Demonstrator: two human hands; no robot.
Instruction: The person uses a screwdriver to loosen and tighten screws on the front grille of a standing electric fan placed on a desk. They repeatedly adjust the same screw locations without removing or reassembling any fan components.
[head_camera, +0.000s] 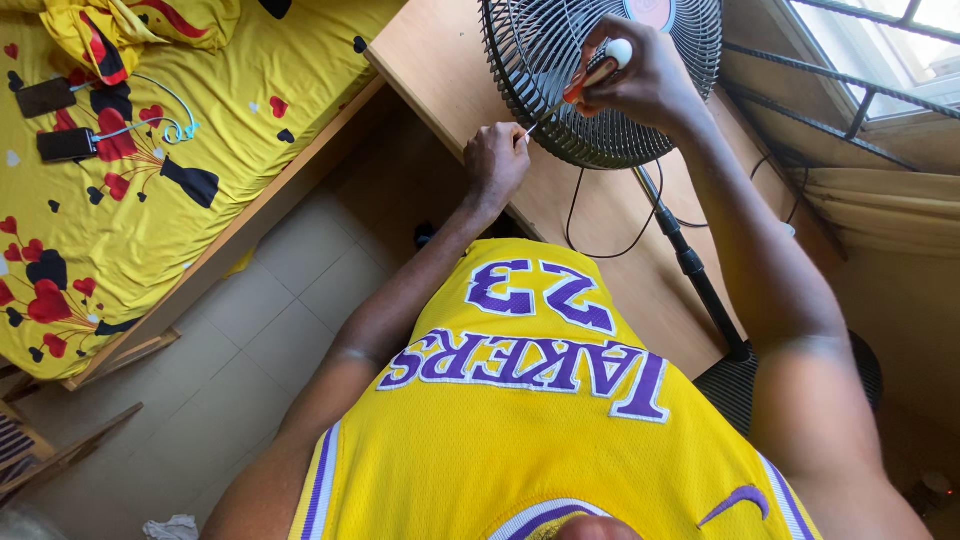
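Screwdriver (590, 78): orange-and-white handle, thin metal shaft, slanting down-left across lower rim of fan (600, 90). Fan: round dark wire grille, standing on black pole (690, 262) beside wooden tabletop (440, 60), black cord hanging below. Right hand (640, 75) closed around screwdriver handle; left hand (495, 160) curled shut at shaft tip, by grille edge; whether it pinches tip cannot be told. Hands close, not touching. Bed (150, 200) at left: yellow sheet, two dark phones (55, 120), pale cable.

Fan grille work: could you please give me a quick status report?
Right hand grips screwdriver, tip at the fan grille. Left hand steadies the tip. Nothing in the way.
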